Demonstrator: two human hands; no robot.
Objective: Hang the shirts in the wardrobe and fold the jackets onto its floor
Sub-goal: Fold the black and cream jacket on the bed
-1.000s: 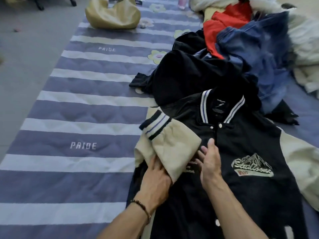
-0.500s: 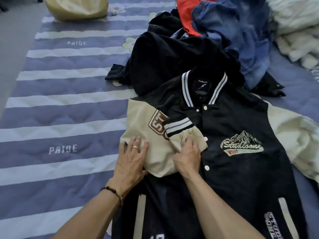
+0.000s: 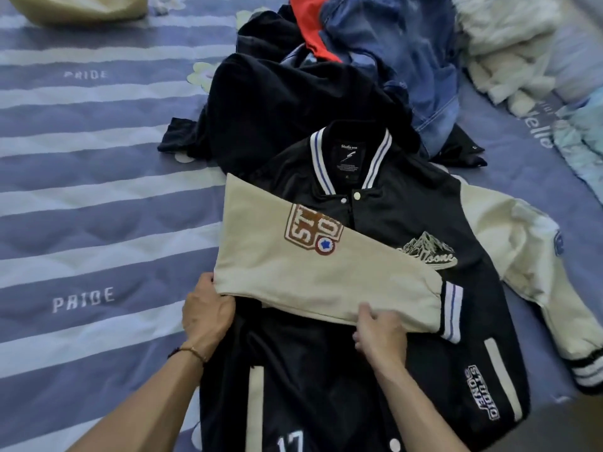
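A black varsity jacket [image 3: 401, 210] with cream sleeves lies face up on the striped bed cover. Its left cream sleeve [image 3: 313, 269] is folded straight across the chest, cuff pointing right. My left hand [image 3: 207, 309] grips the sleeve's fold at the jacket's left edge. My right hand [image 3: 380, 332] pinches the sleeve's lower edge near the striped cuff. The other cream sleeve [image 3: 535, 272] trails out to the right. Behind the jacket lies a heap with a black garment [image 3: 284, 102], a denim jacket [image 3: 414, 57] and a red piece [image 3: 310, 27].
The purple and white striped bed cover [image 3: 91, 190] spreads out to the left. A yellow-green bag [image 3: 81, 8] sits at the far left top. White fluffy bedding [image 3: 509, 44] lies at the top right, and a pale blue cloth [image 3: 584, 141] at the right edge.
The bunched sleeve has been pulled out flat across the jacket's chest, cuff now at the right. Both hands shifted to its lower edge, and the view moved closer to the jacket.
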